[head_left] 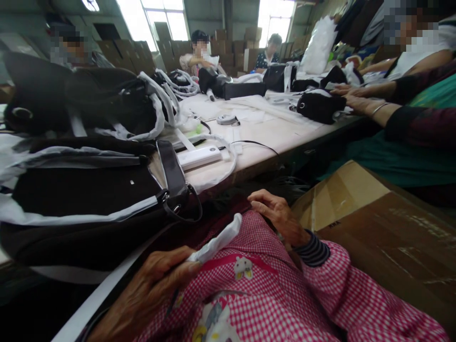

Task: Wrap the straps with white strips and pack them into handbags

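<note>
1. We are pinching a white strip [218, 241] in our left hand [153, 287], thumb and fingers closing on its lower end, above our pink checked apron [270, 294].
2. We are resting our right hand [280, 217] on the apron, fingers loosely together and slightly curled, gripping nothing.
3. A black bag [89, 190] is lying at the table's [270, 137] near edge, just beyond the strip.
4. A cardboard box [374, 223] is sitting just beside our right hand.
5. A co-worker's hands [351, 97] are resting at the table's right edge.

1. Bright windows [153, 19] glare at the top centre and left of the frame.
2. Stacked cardboard boxes [235, 45] line the far wall.
3. A long pale tabletop [270, 135] runs through the middle.
4. A carton [384, 228] stands lower right.
</note>
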The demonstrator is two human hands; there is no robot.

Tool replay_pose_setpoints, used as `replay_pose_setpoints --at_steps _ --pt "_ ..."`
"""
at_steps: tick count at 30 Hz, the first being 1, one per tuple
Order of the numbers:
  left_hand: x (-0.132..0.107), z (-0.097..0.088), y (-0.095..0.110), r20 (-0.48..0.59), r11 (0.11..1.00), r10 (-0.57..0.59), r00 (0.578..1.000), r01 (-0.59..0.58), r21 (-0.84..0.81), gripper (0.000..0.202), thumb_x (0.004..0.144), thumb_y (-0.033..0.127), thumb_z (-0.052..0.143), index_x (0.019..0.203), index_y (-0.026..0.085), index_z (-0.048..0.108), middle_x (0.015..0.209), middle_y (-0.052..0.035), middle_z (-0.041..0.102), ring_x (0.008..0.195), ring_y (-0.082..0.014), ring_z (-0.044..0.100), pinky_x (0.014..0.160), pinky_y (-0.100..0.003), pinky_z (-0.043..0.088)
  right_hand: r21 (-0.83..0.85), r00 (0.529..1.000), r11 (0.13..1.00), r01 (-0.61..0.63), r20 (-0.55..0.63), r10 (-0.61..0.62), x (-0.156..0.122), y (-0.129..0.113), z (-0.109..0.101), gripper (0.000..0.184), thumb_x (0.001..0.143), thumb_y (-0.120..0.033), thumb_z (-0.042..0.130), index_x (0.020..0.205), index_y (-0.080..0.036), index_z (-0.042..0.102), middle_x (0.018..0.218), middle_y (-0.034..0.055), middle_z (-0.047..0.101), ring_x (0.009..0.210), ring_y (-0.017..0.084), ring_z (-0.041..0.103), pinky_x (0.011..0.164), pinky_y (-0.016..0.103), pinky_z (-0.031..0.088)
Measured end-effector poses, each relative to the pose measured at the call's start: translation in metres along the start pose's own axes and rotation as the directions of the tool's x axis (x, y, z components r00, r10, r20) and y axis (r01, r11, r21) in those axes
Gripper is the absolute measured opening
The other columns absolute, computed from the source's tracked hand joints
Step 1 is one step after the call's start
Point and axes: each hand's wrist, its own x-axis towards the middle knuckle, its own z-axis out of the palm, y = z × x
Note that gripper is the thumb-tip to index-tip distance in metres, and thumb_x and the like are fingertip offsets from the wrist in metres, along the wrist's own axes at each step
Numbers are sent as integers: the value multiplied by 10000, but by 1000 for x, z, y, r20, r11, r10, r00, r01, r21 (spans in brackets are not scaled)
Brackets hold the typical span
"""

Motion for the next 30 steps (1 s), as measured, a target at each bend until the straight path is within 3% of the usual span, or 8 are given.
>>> replay_pose_setpoints --at_steps 2,4,9,14,19,23,30 --pt "-4 -4 -2 74 998 -33 997 37 -49 346 957 488 553 829 221 734 795 -8 655 738 -182 570 663 -219 471 168 976 963 -212 -15 217 -8 23 4 305 896 -475 704 983 -186 738 897 36 676 805 160 617 704 277 541" --pt "-9 -4 -7 129 993 -66 989 78 -90 406 975 511 513 797 202 707 758 -9 610 702 -171 522 634 -221 447 349 931 863 -365 118 346 -17 40 17 355 867 -510 728 964 -168 731 909 49 675 796 156 624 621 238 529" --pt "-23 8 -31 143 975 -154 978 174 -137 467 975 580 475 741 190 579 728 9 455 682 -149 401 599 -221 367 550 856 658 -514 378 353 -23 40 49 369 838 -492 775 981 -156 719 942 65 703 812 143 665 594 186 518" --pt "-27 15 -37 175 960 -177 969 209 -189 519 960 647 438 715 191 486 718 23 360 675 -142 338 592 -235 315 529 806 614 -586 456 377 -15 32 65 350 763 -437 849 834 -144 673 759 19 679 623 95 604 513 165 449" --pt "-26 16 -34 203 918 -221 954 274 -288 559 923 692 478 675 191 462 665 35 365 625 -127 303 566 -253 273 520 880 709 -475 305 365 -12 33 72 310 747 -380 854 778 -176 622 602 -64 561 464 53 414 444 183 293" --pt "-31 29 -37 239 821 -298 924 376 -430 588 902 722 505 657 187 488 598 49 369 554 -105 263 509 -256 197 401 956 869 -291 84 281 -9 30 72 267 777 -360 811 706 -166 642 583 -58 525 520 74 417 498 214 311" --pt "-36 47 -23 308 616 -371 876 480 -624 589 836 715 628 634 175 508 546 55 390 502 -75 216 493 -258 130 222 970 959 -174 -130 206 -11 31 69 225 772 -330 783 656 -186 657 582 -41 529 540 108 437 515 255 342"
